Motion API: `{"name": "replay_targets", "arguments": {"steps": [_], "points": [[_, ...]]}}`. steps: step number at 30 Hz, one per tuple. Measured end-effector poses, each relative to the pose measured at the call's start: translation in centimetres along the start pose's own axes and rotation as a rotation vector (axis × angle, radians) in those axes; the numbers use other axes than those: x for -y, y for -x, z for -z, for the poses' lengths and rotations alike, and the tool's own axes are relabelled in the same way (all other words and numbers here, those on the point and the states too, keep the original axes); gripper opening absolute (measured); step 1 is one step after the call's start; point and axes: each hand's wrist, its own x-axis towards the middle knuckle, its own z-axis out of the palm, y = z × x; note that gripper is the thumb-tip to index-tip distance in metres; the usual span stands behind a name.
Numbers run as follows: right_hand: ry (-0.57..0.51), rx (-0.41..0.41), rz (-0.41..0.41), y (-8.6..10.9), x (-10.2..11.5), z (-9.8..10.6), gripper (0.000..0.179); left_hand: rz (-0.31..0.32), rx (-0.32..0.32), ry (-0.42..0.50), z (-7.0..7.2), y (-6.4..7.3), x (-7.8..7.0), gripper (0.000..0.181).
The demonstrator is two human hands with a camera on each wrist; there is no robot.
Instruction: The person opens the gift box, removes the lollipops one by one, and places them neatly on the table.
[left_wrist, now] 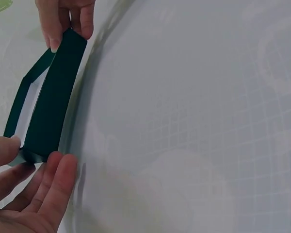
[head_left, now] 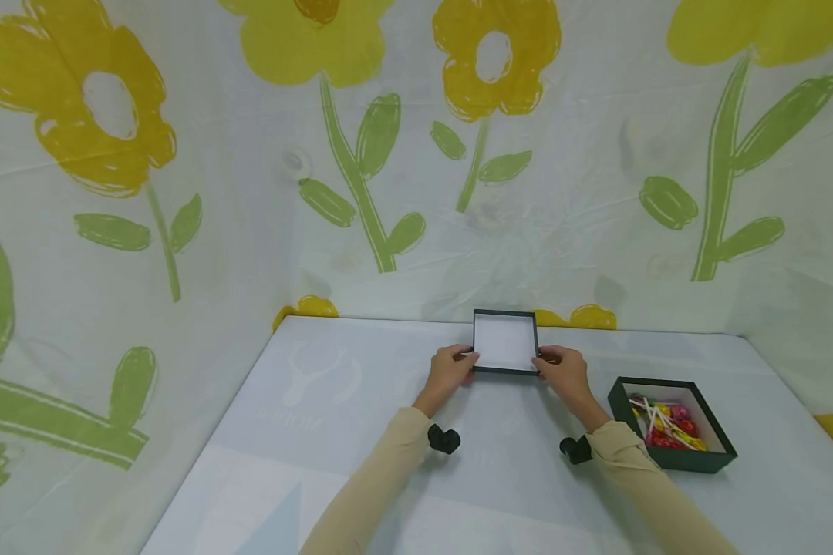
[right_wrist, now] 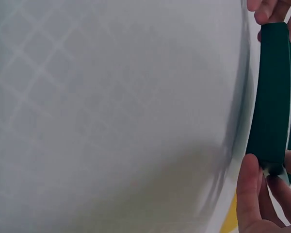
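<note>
Both hands hold a dark green box lid [head_left: 505,371] with a white inside, near the far edge of the table. My left hand [head_left: 450,370] grips its left near corner, and my right hand [head_left: 564,375] grips the right near corner. The open white side faces me in the head view, tilted up. In the left wrist view the lid's green side wall [left_wrist: 56,97] stretches between the two hands. From the right wrist the same wall [right_wrist: 271,92] shows, with thumb and fingers pinching its lower end.
A dark green open box [head_left: 694,461] stands on the table [head_left: 361,401] to the right, beside the right forearm. Colourful wrapped lollipops [head_left: 669,424] with white sticks lie in it. A flower-printed curtain [head_left: 569,193] hangs behind the table and along its sides.
</note>
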Motion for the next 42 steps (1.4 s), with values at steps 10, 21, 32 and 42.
{"name": "replay_targets", "arguments": {"steps": [10,21,32,42], "points": [[0.037,-0.012,-0.040,-1.0,-0.3,-0.2,0.033,0.045,0.002,-0.003,-0.2,-0.2,-0.1,0.028],[0.078,-0.052,-0.094,-1.3,-0.1,-1.0,0.033,0.048,-0.015,-0.100,-0.6,-0.8,0.3,0.029],[0.093,-0.019,-0.073,-1.2,-0.1,-0.8,0.037,0.033,0.000,-0.152,-0.7,-1.0,-0.3,0.036],[0.170,0.113,0.007,-0.6,1.0,1.7,0.047,-0.067,-0.107,-0.241,-1.0,-1.0,-1.6,0.040]]}}
